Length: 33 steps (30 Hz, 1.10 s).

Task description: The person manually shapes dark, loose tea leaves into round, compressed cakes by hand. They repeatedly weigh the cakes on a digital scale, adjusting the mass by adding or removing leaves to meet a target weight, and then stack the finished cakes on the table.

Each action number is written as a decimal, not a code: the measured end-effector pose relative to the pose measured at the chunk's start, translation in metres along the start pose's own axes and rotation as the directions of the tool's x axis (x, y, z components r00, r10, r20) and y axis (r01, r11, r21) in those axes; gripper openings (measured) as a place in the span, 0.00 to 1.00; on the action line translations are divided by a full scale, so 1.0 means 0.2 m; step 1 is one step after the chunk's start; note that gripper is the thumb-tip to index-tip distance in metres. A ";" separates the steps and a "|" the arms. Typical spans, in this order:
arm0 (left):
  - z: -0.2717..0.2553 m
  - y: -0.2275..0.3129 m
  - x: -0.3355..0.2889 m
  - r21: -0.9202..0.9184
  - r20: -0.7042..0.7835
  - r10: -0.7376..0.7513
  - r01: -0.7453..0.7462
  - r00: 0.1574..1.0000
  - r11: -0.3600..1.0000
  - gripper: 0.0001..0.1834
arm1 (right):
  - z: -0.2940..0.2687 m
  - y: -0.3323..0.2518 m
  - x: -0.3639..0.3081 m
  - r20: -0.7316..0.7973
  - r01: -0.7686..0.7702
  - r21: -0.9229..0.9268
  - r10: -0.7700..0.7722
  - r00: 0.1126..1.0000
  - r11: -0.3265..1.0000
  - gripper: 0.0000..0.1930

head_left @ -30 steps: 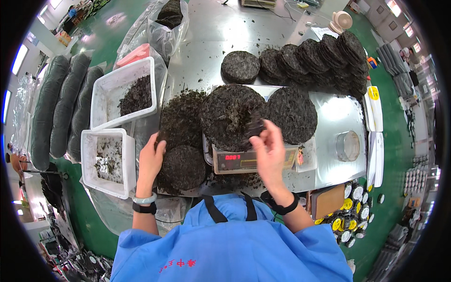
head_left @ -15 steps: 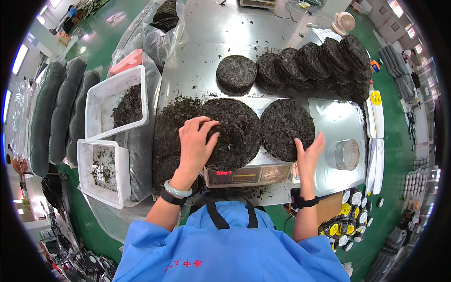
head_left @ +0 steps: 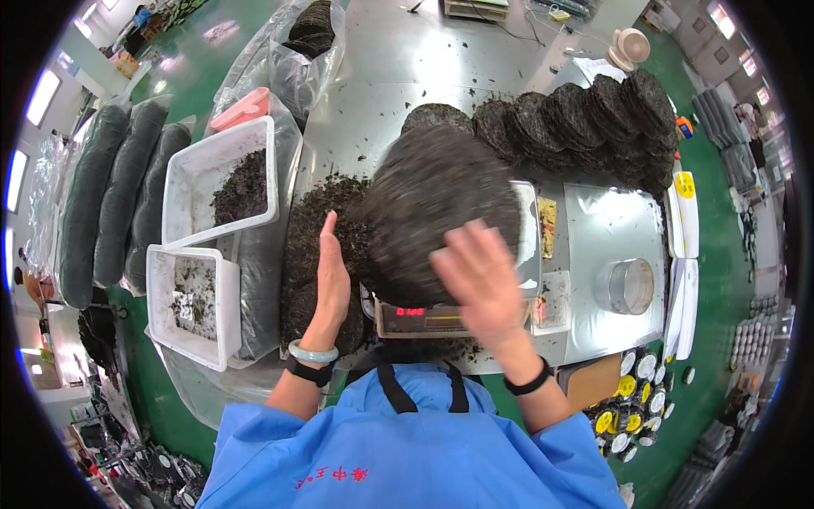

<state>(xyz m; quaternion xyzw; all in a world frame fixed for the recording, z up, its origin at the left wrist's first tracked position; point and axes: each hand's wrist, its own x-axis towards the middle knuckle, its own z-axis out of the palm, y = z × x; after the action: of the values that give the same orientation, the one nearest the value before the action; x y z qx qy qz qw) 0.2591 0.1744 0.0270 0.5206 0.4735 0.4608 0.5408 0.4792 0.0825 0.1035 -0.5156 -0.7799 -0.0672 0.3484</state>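
Note:
A large round cake of dark dried seaweed (head_left: pixel 437 208), smeared by motion, covers most of a digital scale (head_left: pixel 466 324) with a lit red display. My right hand (head_left: pixel 482 276) lies over the cake's lower right part, fingers stretched out and blurred; its thumb is hidden. To the cake's left, my left hand (head_left: pixel 334 276) is held edge-on with straight fingers and nothing in it. Loose seaweed crumbs (head_left: pixel 326 204) are heaped beside that hand. Whether another cake lies beneath the large one is hidden.
Overlapping stacks of seaweed cakes (head_left: pixel 585 119) line the back right. Two white plastic bins (head_left: pixel 273 174) with seaweed bits stand at left, near long bagged rolls (head_left: pixel 89 204). A round metal ring (head_left: pixel 632 287) sits on a sheet at right, and a small fan (head_left: pixel 627 47) behind.
The right-hand seaweed cake has moved left over the scale, uncovering its right side. My right hand moved left with it. My left hand has come off the other cake and straightened.

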 end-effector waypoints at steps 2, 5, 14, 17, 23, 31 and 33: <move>0.01 0.01 -0.05 -0.323 0.041 -0.201 0.204 0.979 0.924 0.38 | 0.16 -0.09 -0.03 0.214 0.032 0.035 -0.039 0.976 0.999 0.24; 0.05 -0.03 -0.14 -0.421 0.150 -0.255 0.295 0.955 0.858 0.35 | 0.19 -0.17 -0.07 0.418 -0.056 0.031 0.037 0.908 0.998 0.29; 0.16 -0.11 -0.12 -0.248 -0.007 -0.271 0.261 0.963 0.933 0.45 | 0.28 0.45 -0.01 0.510 -0.791 0.559 0.648 0.565 0.249 0.31; 0.24 -0.07 -0.07 -0.264 -0.039 -0.269 0.249 0.962 0.932 0.44 | 0.28 0.43 -0.15 0.510 -0.754 0.645 0.663 0.548 0.126 0.33; 0.55 -0.17 -0.01 0.245 0.059 -0.128 0.110 0.990 0.963 0.39 | -0.04 0.68 -0.35 0.465 -0.825 0.362 0.683 0.563 0.434 0.37; 0.82 -0.20 0.22 0.171 0.433 -0.073 -0.002 0.898 0.985 0.43 | -0.31 1.17 -0.26 0.692 -0.796 0.565 0.649 0.315 -0.216 0.30; 0.72 -0.01 0.31 0.198 0.400 -0.013 -0.073 0.917 0.978 0.42 | -0.24 1.34 -0.09 0.666 -0.740 0.630 0.654 0.359 -0.236 0.29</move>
<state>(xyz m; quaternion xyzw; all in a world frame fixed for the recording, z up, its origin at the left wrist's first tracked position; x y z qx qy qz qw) 0.4094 0.2185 0.0247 0.6645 0.3909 0.3012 0.5611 0.7338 0.1702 0.0601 -0.5709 -0.2403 0.6019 0.5041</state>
